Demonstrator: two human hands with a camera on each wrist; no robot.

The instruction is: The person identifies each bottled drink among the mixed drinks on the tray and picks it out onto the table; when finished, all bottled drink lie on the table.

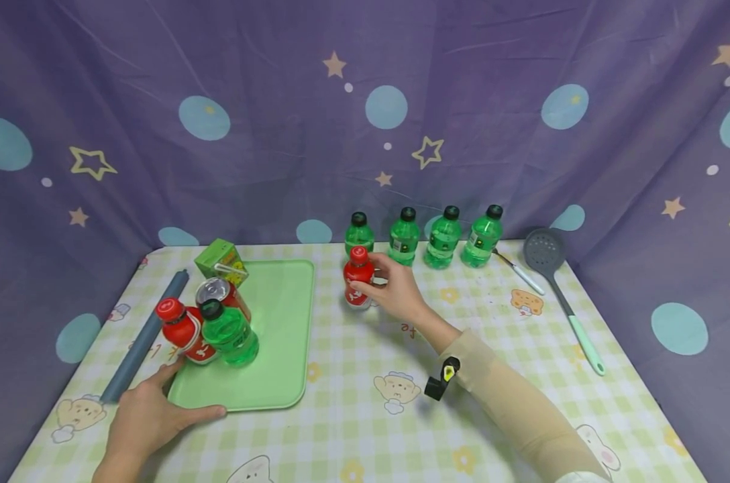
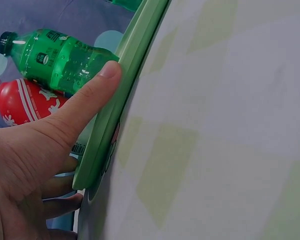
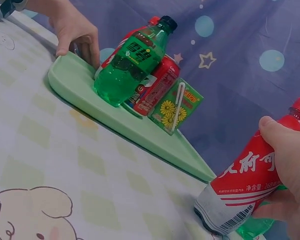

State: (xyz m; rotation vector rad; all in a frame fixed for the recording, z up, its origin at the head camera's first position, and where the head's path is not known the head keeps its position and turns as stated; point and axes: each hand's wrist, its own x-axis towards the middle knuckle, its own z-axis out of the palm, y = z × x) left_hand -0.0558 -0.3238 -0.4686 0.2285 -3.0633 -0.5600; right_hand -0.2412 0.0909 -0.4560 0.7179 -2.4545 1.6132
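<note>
My right hand (image 1: 396,290) grips a red-labelled soda bottle (image 1: 359,278) with a red cap, thumb on one side and fingers on the other; in the right wrist view the bottle's base (image 3: 212,212) is close to the tablecloth. My left hand (image 1: 144,416) holds the near left corner of the light green tray (image 1: 280,335), its thumb (image 2: 92,95) along the near rim and fingers down the left side. On the tray stand another red-labelled bottle (image 1: 186,332), a green soda bottle (image 1: 231,335), a red can (image 3: 157,85) and a green drink carton (image 3: 177,107).
Several green bottles (image 1: 443,241) with black caps line the back, one behind the gripped bottle. At the right lie a small white-handled utensil (image 1: 527,276) and a grey slotted turner (image 1: 561,295). A blue-grey rod (image 1: 144,339) lies left of the tray. A patterned curtain (image 1: 365,134) surrounds the table.
</note>
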